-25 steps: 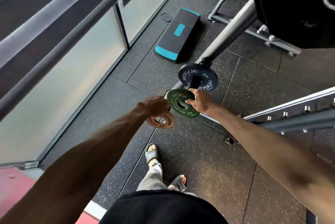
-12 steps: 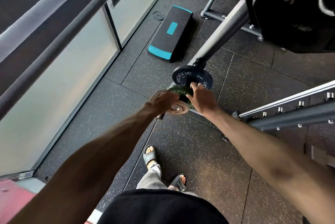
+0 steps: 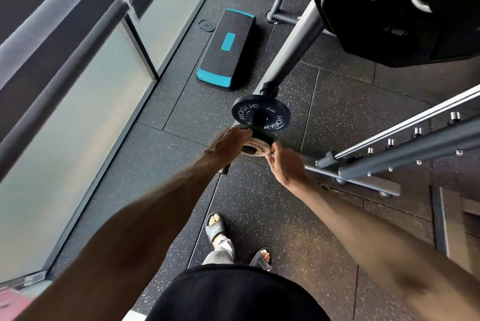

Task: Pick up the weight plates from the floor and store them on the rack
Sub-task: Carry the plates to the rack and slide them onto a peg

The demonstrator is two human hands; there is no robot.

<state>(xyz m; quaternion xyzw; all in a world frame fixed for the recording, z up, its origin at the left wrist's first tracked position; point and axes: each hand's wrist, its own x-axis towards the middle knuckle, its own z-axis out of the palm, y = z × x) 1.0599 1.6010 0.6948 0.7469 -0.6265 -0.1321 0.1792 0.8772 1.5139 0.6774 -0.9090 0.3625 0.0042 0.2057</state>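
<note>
A small white Rogue weight plate [image 3: 255,150] sits on the near end of the rack's storage peg. My left hand [image 3: 228,143] grips its left edge and my right hand [image 3: 281,162] pinches its right edge. Just behind it on the same peg is a green plate [image 3: 262,136], mostly hidden, and behind that a larger black Rogue plate [image 3: 260,115]. The peg belongs to the grey rack post [image 3: 293,48] that slants up to the right.
A black and teal step platform [image 3: 228,50] lies on the rubber floor beyond the peg. A big black plate [image 3: 389,9] hangs at top right. A studded grey rack rail [image 3: 405,154] runs at right. Frosted glass panels [image 3: 65,126] line the left. My sandalled feet [image 3: 215,227] stand below.
The green plate has slid up the peg to the black one. My left hand brought the white plate from below left onto the peg end, and my right hand moved onto its right edge.
</note>
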